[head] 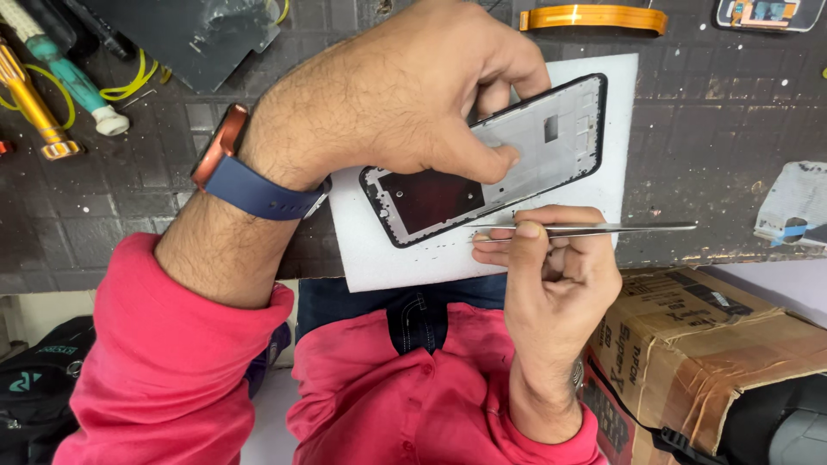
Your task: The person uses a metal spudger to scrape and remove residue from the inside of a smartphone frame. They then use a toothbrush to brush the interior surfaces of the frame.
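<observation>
A black phone middle frame lies tilted on a white foam sheet on the dark workbench. My left hand, with a blue-strapped watch on its wrist, grips the frame from above, thumb pressed on its inner plate. My right hand sits just below the frame's lower edge and pinches a pair of metal tweezers. The tweezers lie nearly level, stretching to the right across the sheet's lower edge.
Screwdrivers and a yellow wire lie at the top left beside a dark sheet. An orange flex strip and a phone are at the top. A taped part sits right. A cardboard box and a black bag are below the bench.
</observation>
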